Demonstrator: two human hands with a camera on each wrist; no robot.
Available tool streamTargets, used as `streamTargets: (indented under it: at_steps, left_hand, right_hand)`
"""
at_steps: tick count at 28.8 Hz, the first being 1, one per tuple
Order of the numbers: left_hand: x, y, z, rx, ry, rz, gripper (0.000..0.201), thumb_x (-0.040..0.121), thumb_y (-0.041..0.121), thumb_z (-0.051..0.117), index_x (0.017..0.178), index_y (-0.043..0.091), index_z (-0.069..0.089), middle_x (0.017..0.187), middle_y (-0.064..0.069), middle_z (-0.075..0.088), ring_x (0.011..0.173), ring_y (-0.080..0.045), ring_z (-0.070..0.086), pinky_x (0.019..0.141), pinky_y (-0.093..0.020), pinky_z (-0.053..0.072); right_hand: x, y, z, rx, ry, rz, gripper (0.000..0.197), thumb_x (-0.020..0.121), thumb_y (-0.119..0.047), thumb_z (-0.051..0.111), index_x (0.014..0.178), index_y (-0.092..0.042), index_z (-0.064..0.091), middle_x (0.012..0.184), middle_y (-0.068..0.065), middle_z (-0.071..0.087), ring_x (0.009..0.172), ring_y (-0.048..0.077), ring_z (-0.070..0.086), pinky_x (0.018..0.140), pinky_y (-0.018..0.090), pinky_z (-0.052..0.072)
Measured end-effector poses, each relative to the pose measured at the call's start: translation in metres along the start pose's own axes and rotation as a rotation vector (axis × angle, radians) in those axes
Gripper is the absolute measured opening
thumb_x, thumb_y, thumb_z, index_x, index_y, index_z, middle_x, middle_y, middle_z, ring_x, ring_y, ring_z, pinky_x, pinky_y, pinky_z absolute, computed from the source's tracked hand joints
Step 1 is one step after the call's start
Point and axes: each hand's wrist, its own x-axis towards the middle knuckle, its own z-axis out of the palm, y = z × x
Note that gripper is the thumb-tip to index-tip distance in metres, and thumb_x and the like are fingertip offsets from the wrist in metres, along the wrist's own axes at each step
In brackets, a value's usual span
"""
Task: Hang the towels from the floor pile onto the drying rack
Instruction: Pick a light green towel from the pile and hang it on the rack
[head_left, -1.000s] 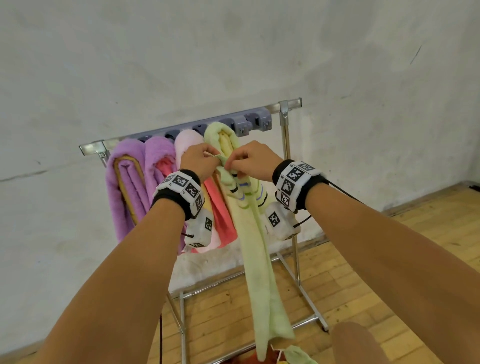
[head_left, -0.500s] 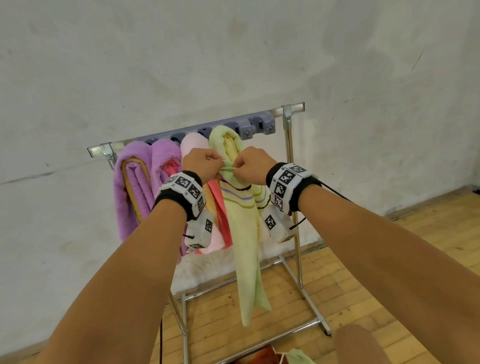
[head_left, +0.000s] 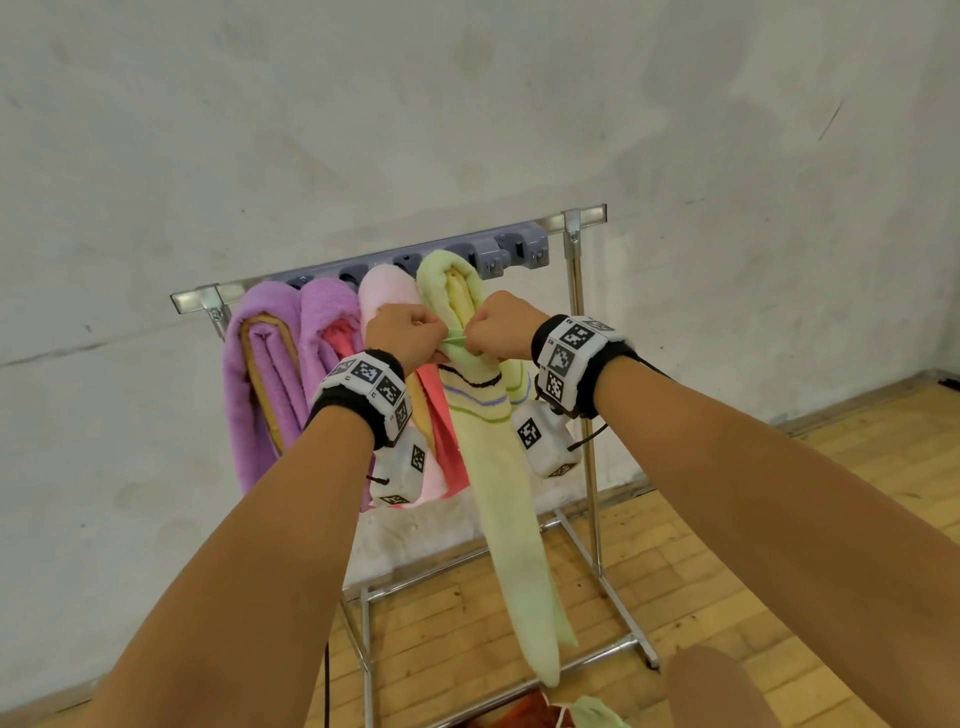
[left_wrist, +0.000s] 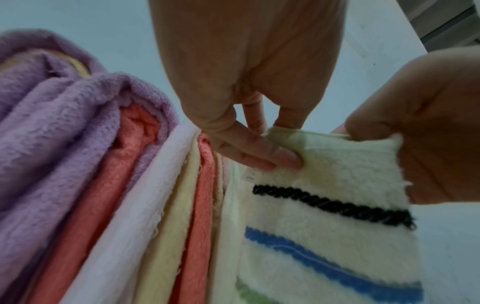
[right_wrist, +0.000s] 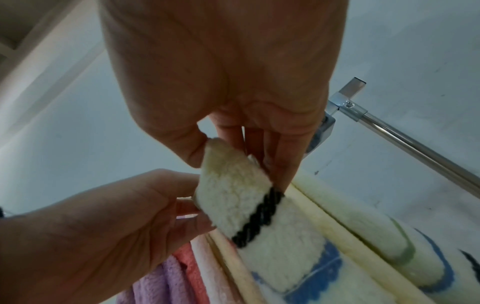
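A pale green towel (head_left: 506, 467) with black, blue and green stripes hangs in front of the drying rack (head_left: 576, 228). My left hand (head_left: 402, 335) and right hand (head_left: 498, 327) pinch its top edge close together. In the left wrist view my left hand (left_wrist: 259, 152) pinches the striped towel (left_wrist: 324, 226) at its left corner. In the right wrist view my right hand (right_wrist: 233, 156) pinches the striped towel (right_wrist: 233, 201) at its other corner. The towel's lower end hangs free above the floor pile (head_left: 571, 714).
Two purple towels (head_left: 270, 374), a pink one (head_left: 384, 291) and a light green one (head_left: 447, 275) hang on the rail. Grey clips (head_left: 511, 254) sit on the free right end of the rail. A white wall stands behind; the floor is wood.
Both hands have lifted the striped towel's top edge a little and drawn it taut between them. Its lower end has risen off the floor pile and hangs free.
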Motion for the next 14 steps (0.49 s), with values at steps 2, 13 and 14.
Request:
streamTargets:
  at_steps: [2, 13, 14]
  left_hand:
    - [-0.001, 0.001, 0.001, -0.016, -0.002, -0.009, 0.014, 0.090, 0.005, 0.057, 0.086, 0.010, 0.069, 0.081, -0.004, 0.068, 0.056, -0.012, 0.069, 0.062, -0.020, 0.059]
    - [0.001, 0.001, -0.003, 0.072, -0.027, 0.021, 0.025, 0.085, 0.018, 0.052, 0.084, 0.000, 0.069, 0.081, -0.007, 0.059, 0.072, -0.022, 0.058, 0.078, -0.040, 0.058]
    - [0.002, 0.003, -0.003, 0.039, -0.043, 0.007, 0.023, 0.084, 0.018, 0.051, 0.078, 0.003, 0.067, 0.083, -0.009, 0.059, 0.077, -0.025, 0.059, 0.079, -0.043, 0.059]
  right_hand:
    - [0.000, -0.001, -0.001, 0.048, 0.024, 0.031, 0.030, 0.078, -0.003, 0.053, 0.056, -0.012, 0.034, 0.058, 0.006, 0.036, 0.056, 0.022, 0.035, 0.054, 0.030, 0.031]
    - [0.007, 0.012, -0.004, 0.172, 0.129, -0.055, 0.018, 0.075, -0.007, 0.052, 0.059, -0.011, 0.046, 0.056, 0.003, 0.037, 0.062, 0.021, 0.042, 0.062, 0.032, 0.042]
    - [0.008, 0.012, -0.005, 0.198, 0.135, -0.074, 0.017, 0.077, -0.007, 0.053, 0.061, -0.012, 0.049, 0.058, 0.004, 0.038, 0.063, 0.020, 0.041, 0.062, 0.032, 0.041]
